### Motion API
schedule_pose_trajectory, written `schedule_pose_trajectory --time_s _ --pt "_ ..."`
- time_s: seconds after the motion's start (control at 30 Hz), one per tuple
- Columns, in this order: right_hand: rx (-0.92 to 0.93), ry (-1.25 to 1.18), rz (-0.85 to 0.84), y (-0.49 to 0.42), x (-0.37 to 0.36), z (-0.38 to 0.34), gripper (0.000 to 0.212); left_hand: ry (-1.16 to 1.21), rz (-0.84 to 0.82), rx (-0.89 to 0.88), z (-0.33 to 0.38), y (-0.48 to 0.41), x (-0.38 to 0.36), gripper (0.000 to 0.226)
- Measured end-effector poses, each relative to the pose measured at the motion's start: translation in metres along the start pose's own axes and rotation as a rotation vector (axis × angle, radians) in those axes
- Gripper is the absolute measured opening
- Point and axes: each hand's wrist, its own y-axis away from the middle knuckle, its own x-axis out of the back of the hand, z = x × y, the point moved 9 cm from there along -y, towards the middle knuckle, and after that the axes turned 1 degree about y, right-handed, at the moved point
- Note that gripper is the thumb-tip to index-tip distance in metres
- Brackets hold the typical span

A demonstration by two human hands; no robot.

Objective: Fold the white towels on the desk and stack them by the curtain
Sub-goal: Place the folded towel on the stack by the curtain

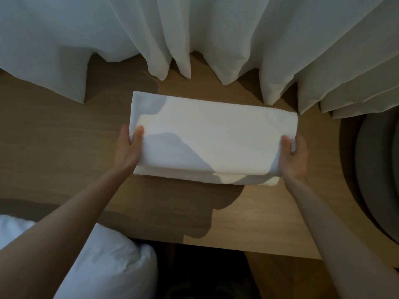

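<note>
Head view: we see our left hand and right hand each gripping one end of the folded white towel, thumbs on top. It sits mid-counter, near the curtain hanging at the far side. A white bundle lies near left.

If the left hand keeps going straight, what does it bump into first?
The left hand grips the folded towel, so that first; beyond it, probably the curtain, though depth is unclear.
</note>
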Motion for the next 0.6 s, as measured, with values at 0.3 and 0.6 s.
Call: schedule_pose_trajectory --time_s 0.3,0.6 --pt "0.016 0.109 0.106 -0.002 0.007 0.000 0.024 0.055 0.035 0.090 -0.012 -0.004 0.000 0.049" --pt "-0.177 0.044 -0.072 -0.019 0.001 0.023 0.049 0.002 0.045 0.029 -0.012 -0.004 -0.002 0.029"
